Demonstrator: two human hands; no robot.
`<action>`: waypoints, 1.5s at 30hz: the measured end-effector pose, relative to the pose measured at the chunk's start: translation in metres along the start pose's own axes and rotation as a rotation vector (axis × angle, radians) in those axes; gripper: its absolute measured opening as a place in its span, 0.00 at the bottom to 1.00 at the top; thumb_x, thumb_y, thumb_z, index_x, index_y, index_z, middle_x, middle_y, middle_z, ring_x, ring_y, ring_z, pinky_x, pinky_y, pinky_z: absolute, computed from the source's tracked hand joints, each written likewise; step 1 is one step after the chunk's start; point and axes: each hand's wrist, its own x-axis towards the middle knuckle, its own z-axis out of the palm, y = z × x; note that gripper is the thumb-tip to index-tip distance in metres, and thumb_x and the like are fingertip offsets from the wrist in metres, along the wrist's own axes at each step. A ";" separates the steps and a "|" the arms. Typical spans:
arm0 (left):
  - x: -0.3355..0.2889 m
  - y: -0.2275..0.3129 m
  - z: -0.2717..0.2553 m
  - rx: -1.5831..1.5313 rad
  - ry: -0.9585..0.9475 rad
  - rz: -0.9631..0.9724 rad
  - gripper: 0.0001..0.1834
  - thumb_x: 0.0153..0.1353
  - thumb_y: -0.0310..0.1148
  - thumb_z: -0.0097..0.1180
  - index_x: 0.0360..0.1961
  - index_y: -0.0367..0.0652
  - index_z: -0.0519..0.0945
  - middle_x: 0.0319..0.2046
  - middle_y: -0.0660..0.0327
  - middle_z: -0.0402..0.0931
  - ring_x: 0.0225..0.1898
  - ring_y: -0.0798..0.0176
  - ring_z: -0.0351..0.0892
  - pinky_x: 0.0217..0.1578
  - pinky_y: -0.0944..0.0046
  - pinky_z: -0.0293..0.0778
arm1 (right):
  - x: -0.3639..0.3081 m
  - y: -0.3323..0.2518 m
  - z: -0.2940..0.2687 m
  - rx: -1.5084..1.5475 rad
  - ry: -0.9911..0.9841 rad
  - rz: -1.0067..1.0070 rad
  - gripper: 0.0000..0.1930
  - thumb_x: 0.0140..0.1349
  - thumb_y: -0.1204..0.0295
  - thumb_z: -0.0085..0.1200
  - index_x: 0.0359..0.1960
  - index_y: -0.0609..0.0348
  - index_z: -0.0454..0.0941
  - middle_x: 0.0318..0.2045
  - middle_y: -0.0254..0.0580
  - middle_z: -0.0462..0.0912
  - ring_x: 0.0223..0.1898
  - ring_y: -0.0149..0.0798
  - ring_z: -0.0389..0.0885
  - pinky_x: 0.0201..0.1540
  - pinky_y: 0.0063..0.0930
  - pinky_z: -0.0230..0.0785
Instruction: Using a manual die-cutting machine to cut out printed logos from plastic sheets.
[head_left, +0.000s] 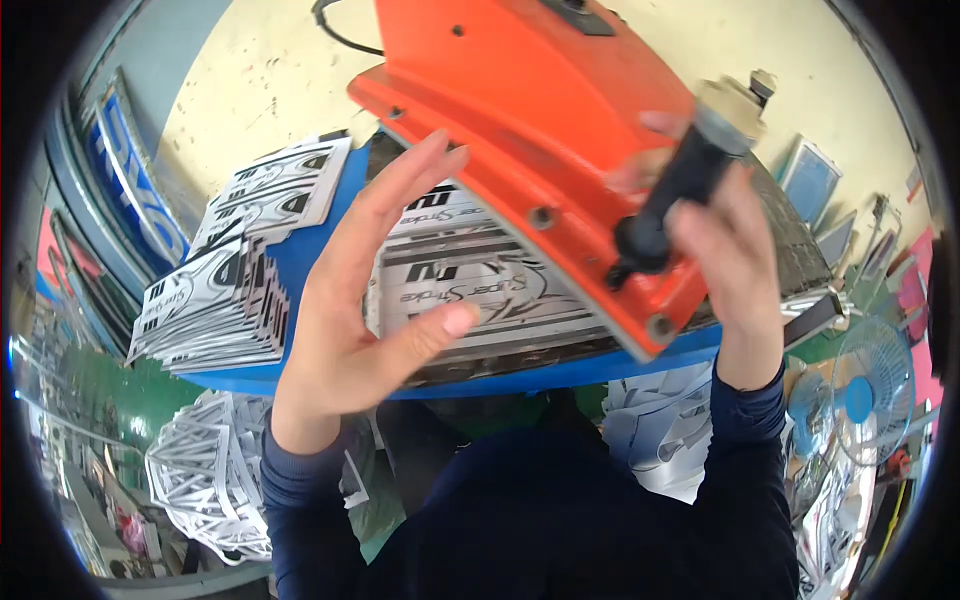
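My left hand (345,310) is raised with fingers stretched and thumb apart. It holds nothing and hovers beside the left edge of an orange machine arm (520,90), which looks like the swing head of a cutting press. My right hand (738,240), slightly blurred, is wrapped around the black handle (678,190) on that arm. A pale metal-coloured fitting (735,105) tops the handle. Below the arm, printed black-and-white sheets (440,285) lie on a dark worn pad (500,365); the arm hides part of them.
Fanned stacks of printed white pieces (205,300) sit on the blue table (315,220) at left. Cut-out scrap (215,475) is heaped below left, and pale sheets (655,430) hang below the front edge. A blue fan (868,390) stands at right.
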 end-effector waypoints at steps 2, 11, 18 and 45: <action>0.008 -0.002 0.005 0.016 -0.050 0.087 0.58 0.53 0.50 0.71 0.78 0.37 0.52 0.70 0.41 0.66 0.74 0.46 0.62 0.72 0.44 0.49 | -0.003 -0.008 0.017 -0.157 -0.114 0.020 0.47 0.62 0.50 0.61 0.73 0.70 0.55 0.62 0.57 0.75 0.65 0.48 0.73 0.69 0.42 0.61; 0.006 0.040 0.011 0.308 0.415 0.242 0.45 0.65 0.17 0.58 0.78 0.32 0.46 0.53 0.40 0.81 0.47 0.59 0.86 0.51 0.67 0.78 | 0.045 0.022 -0.085 -1.402 0.821 -0.636 0.22 0.58 0.72 0.67 0.54 0.59 0.76 0.55 0.50 0.76 0.58 0.42 0.74 0.62 0.40 0.64; -0.018 0.036 -0.067 0.932 0.494 0.252 0.26 0.68 0.25 0.60 0.66 0.38 0.70 0.59 0.51 0.77 0.59 0.57 0.80 0.61 0.55 0.75 | 0.040 0.022 -0.110 -1.108 0.454 -0.683 0.26 0.61 0.74 0.68 0.62 0.59 0.75 0.57 0.41 0.81 0.55 0.35 0.80 0.60 0.32 0.71; -0.035 -0.014 -0.117 0.961 0.725 0.288 0.14 0.73 0.33 0.56 0.54 0.38 0.75 0.63 0.52 0.77 0.62 0.60 0.76 0.65 0.57 0.72 | 0.045 0.025 -0.077 -0.611 0.172 -0.624 0.19 0.55 0.71 0.73 0.45 0.58 0.76 0.47 0.44 0.77 0.49 0.36 0.77 0.56 0.33 0.66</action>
